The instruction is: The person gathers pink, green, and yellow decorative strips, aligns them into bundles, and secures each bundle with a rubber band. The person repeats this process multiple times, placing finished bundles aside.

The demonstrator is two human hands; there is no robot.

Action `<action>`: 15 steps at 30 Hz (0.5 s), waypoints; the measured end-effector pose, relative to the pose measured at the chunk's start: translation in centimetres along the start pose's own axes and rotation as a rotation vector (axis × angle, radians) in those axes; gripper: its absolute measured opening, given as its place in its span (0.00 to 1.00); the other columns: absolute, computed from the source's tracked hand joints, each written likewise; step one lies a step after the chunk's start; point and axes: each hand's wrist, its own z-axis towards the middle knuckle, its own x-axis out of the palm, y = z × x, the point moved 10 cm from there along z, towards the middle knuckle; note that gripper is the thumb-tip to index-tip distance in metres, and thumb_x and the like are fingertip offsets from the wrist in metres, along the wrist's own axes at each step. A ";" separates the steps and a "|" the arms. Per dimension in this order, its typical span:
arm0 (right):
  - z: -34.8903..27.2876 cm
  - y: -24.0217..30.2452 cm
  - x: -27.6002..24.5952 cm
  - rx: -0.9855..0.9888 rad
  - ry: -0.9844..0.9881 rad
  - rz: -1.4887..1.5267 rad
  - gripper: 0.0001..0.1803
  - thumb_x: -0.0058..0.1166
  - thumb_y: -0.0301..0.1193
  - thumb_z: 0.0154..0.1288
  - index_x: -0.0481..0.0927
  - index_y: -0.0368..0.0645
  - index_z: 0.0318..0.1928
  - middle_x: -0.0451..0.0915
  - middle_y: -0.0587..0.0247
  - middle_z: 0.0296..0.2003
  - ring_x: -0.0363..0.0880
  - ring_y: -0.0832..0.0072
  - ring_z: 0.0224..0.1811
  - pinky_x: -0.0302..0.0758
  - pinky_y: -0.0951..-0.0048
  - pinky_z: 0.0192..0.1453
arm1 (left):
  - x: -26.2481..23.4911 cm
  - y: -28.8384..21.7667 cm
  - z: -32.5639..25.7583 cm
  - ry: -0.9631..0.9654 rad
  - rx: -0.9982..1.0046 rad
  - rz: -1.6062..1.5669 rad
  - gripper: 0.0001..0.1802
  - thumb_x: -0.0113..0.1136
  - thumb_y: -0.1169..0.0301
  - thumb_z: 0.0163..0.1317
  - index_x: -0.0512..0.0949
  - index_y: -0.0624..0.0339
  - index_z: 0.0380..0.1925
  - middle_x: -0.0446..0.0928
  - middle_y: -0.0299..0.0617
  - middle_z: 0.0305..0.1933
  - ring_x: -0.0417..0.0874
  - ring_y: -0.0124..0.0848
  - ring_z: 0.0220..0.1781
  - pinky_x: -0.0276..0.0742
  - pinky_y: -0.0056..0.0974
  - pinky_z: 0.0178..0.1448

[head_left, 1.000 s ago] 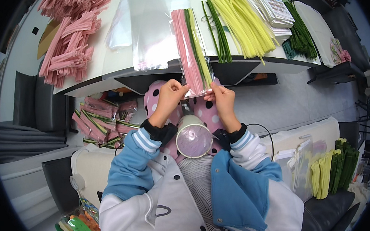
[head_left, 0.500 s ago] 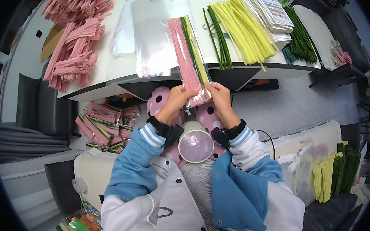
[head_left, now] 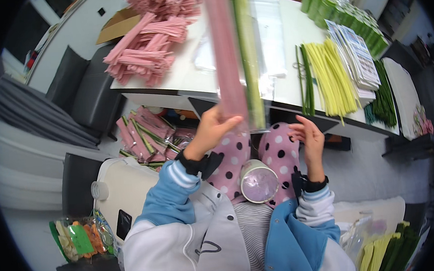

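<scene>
My left hand [head_left: 209, 133] grips the lower end of a long clear plastic bag of pipe cleaners [head_left: 230, 79], thumb across the front. Pink stems fill its left side, with green and yellow ones along the right. The bag stands upright above the table's front edge and is blurred. Off to its right, my right hand [head_left: 309, 138] is raised with fingers loosely bent and apart, holding nothing. Below the hands, a round pale cylinder [head_left: 259, 182] with a purplish end rests between my thighs.
The white table [head_left: 193, 79] bears pink bundles [head_left: 146, 52], yellow stems [head_left: 329, 77], green stems [head_left: 306, 81], printed sheets [head_left: 355, 55] and green rolls [head_left: 339, 16]. Filled bags [head_left: 146, 135] lie piled at lower left. A phone [head_left: 124, 223] and tape roll [head_left: 99, 190] lie on the seat.
My right hand has let go of the bag and moved right. My left hand keeps hold of the bag, now raised and larger in view. The view has swung left.
</scene>
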 end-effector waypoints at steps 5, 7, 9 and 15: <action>-0.9 -3.2 -2.8 0.183 -0.170 -0.070 0.15 0.44 0.34 0.71 0.77 0.34 0.45 0.82 0.57 0.31 0.80 0.79 0.28 0.74 0.84 0.30 | -15.3 -4.3 -8.1 -0.509 0.192 -0.079 0.16 0.52 0.74 0.64 0.67 0.66 0.50 0.76 0.45 0.43 0.81 0.31 0.35 0.84 0.36 0.30; -1.1 -4.4 -2.8 0.206 -0.143 -0.053 0.15 0.45 0.34 0.70 0.78 0.35 0.45 0.82 0.59 0.31 0.80 0.78 0.27 0.75 0.83 0.29 | -21.8 -3.6 -11.5 -0.672 0.249 -0.109 0.10 0.54 0.73 0.64 0.70 0.61 0.45 0.76 0.41 0.38 0.80 0.29 0.33 0.81 0.33 0.28; -1.2 -5.4 -2.9 0.241 -0.144 -0.049 0.14 0.46 0.34 0.70 0.78 0.35 0.45 0.82 0.58 0.30 0.80 0.79 0.27 0.74 0.84 0.29 | -28.2 -0.8 -14.3 -0.746 0.149 -0.110 0.11 0.56 0.69 0.63 0.71 0.59 0.43 0.76 0.40 0.39 0.80 0.28 0.33 0.81 0.35 0.29; -0.9 -6.6 -2.7 0.299 -0.144 -0.061 0.14 0.46 0.33 0.70 0.78 0.34 0.44 0.82 0.57 0.30 0.79 0.79 0.26 0.74 0.85 0.29 | -42.8 4.5 -20.0 -1.076 -0.130 0.371 0.31 0.64 0.57 0.57 0.67 0.67 0.53 0.73 0.50 0.50 0.75 0.37 0.52 0.74 0.41 0.52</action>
